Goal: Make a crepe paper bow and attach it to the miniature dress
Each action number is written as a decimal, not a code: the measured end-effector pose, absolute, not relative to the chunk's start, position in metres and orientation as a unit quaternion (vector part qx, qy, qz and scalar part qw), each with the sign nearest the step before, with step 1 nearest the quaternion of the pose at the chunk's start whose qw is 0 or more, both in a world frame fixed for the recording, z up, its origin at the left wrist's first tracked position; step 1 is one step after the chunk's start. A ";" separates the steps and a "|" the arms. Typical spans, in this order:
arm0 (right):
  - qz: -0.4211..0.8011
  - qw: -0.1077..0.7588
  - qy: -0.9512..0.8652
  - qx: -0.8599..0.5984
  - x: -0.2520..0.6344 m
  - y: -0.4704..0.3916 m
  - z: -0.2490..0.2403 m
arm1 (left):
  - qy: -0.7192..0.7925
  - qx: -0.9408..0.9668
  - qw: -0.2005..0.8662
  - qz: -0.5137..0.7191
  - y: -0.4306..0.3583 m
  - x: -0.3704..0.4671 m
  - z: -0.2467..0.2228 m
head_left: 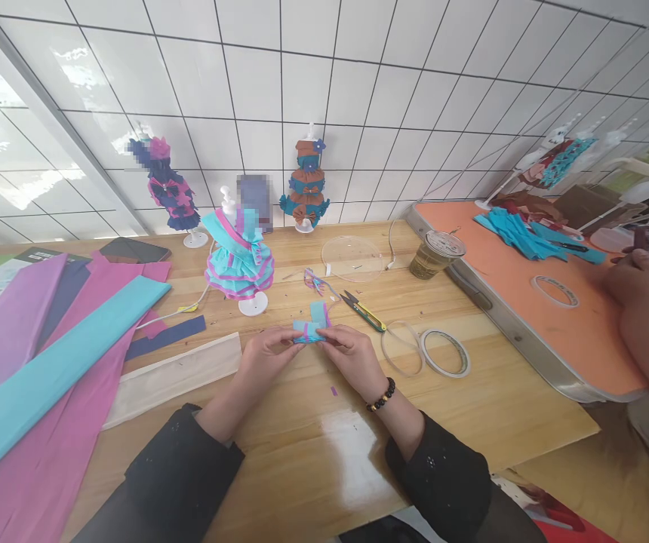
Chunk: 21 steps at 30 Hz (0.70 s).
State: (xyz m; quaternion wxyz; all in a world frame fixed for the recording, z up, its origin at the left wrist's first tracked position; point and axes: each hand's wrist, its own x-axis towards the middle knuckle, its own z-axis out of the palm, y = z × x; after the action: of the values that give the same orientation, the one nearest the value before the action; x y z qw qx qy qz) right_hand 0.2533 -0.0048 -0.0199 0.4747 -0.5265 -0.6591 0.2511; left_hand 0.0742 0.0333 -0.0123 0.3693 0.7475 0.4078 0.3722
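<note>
Between my fingertips is a small turquoise crepe paper strip (318,315) with purple edging. My left hand (268,358) pinches its left end. My right hand (355,358), with a beaded bracelet at the wrist, pinches the right end, and part of the strip sticks up between the hands. Just behind stands a small mannequin in a turquoise and pink ruffled dress (239,260). Yellow-handled thread snips (364,311) lie right of the strip, blades pointing away. Two rolls of tape, a white one (445,353) and a thinner ring (402,348), lie near my right hand.
Folded crepe paper sheets (64,362) cover the left side. Two more dressed mannequins, one navy and pink (170,188), one brown and teal (305,188), stand by the tiled wall. A lidded drink cup (436,254) stands at right, beside an orange table (505,302) with another person's hands (641,275).
</note>
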 end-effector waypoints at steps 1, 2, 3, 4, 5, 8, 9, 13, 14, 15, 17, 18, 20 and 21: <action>0.249 0.474 -0.662 -0.525 0.253 -0.005 -0.020 | 0.407 0.746 0.372 0.373 0.033 0.074 -0.012; 0.248 0.472 -0.665 -0.523 0.254 -0.004 -0.020 | 0.406 0.746 0.374 0.373 0.033 0.075 -0.012; 0.247 0.471 -0.667 -0.522 0.254 -0.004 -0.019 | 0.407 0.746 0.374 0.372 0.033 0.075 -0.012; 0.247 0.469 -0.669 -0.521 0.254 -0.005 -0.019 | 0.408 0.746 0.374 0.370 0.033 0.075 -0.012; 0.248 0.468 -0.671 -0.520 0.254 -0.005 -0.019 | 0.411 0.747 0.373 0.367 0.033 0.075 -0.012; 0.249 0.461 -0.675 -0.520 0.254 -0.006 -0.018 | 0.420 0.748 0.362 0.364 0.034 0.074 -0.013; 0.247 0.458 -0.676 -0.522 0.254 -0.006 -0.017 | 0.423 0.748 0.358 0.365 0.034 0.074 -0.014; 0.239 0.451 -0.678 -0.528 0.254 -0.006 -0.017 | 0.430 0.748 0.350 0.364 0.035 0.073 -0.017; 0.238 0.451 -0.678 -0.529 0.254 -0.006 -0.017 | 0.431 0.748 0.349 0.364 0.035 0.073 -0.017; 0.238 0.450 -0.678 -0.530 0.254 -0.006 -0.017 | 0.432 0.749 0.347 0.364 0.035 0.073 -0.018; 0.238 0.450 -0.678 -0.530 0.253 -0.006 -0.017 | 0.436 0.750 0.340 0.364 0.035 0.074 -0.019; 0.239 0.449 -0.678 -0.530 0.253 -0.006 -0.016 | 0.438 0.751 0.335 0.364 0.035 0.074 -0.019; 0.241 0.448 -0.678 -0.531 0.253 -0.006 -0.016 | 0.442 0.752 0.328 0.362 0.035 0.074 -0.019; 0.242 0.449 -0.676 -0.532 0.253 -0.006 -0.016 | 0.444 0.753 0.326 0.360 0.035 0.073 -0.019</action>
State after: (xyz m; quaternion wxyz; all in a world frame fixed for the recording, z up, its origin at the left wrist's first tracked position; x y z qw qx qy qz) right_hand 0.2530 -0.0061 -0.0163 0.4490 -0.5316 -0.6761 0.2423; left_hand 0.0735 0.0353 -0.0195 0.3265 0.7528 0.4437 0.3603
